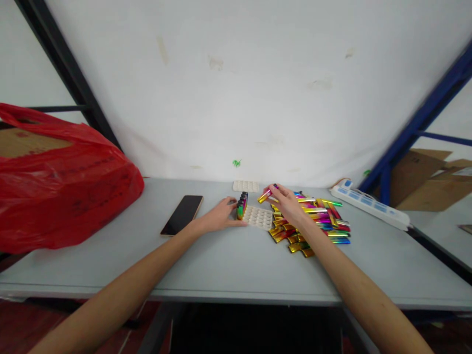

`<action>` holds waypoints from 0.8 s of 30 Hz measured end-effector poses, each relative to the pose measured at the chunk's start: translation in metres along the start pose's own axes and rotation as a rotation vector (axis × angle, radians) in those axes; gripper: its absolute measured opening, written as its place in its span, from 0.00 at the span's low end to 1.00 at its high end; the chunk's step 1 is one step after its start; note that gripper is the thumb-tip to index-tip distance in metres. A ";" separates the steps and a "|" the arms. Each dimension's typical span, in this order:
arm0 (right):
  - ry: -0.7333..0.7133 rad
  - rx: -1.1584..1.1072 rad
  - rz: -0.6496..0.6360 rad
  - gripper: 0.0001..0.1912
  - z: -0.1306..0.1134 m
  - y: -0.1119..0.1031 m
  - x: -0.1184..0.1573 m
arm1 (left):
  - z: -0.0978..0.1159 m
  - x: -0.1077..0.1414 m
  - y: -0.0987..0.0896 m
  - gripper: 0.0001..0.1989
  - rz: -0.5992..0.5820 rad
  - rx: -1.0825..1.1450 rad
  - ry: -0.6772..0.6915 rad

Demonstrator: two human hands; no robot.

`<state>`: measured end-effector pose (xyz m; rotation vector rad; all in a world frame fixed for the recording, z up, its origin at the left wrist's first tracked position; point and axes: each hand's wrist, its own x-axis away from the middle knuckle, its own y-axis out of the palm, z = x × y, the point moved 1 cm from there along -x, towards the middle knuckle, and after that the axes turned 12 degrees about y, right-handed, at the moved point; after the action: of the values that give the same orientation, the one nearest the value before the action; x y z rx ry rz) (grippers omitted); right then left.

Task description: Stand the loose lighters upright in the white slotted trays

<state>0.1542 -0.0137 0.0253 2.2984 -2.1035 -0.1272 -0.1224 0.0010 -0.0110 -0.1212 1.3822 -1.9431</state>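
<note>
From the head view, a big red bag (73, 182) sits on the left side of the gray table (221, 275), and a dark phone (182, 215) lies flat between it and the left hand (220, 216). A white power strip (372, 205) lies on the right side, and a brown box (416, 182) is past the blue post (385, 174). A small pale tray (246, 186) lies near the wall (236, 98). The right arm crosses over a messy pile of shiny lighters (324, 216) and hides some of them. The held lighter (265, 195) is shiny, gold at its low end and pink and purple higher up. It is tipped, with the gold end pointing down and to the left. The right hand (289, 204) pinches its upper end between thumb and fingers, so the gold end sticks out. It is up above the far right part of the bumpy tray (260, 218), between the pile and a row of standing lighters (241, 206). The left hand has its thumb and fingers spread around that row, with the thumb by the near edge of the bumpy tray.
</note>
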 end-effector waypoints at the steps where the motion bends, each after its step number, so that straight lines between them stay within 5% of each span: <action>1: 0.009 -0.019 -0.033 0.32 -0.001 0.002 0.002 | 0.000 0.000 0.000 0.40 -0.002 0.001 0.001; 12: -0.021 0.324 -0.117 0.34 0.005 0.010 0.003 | 0.004 0.000 -0.003 0.40 -0.016 -0.003 -0.021; 24: -0.212 0.725 0.179 0.28 0.006 0.022 0.005 | 0.004 -0.001 -0.002 0.42 -0.006 0.022 -0.020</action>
<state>0.1327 -0.0205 0.0209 2.4856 -2.8097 0.4996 -0.1204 -0.0013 -0.0074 -0.1340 1.3488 -1.9562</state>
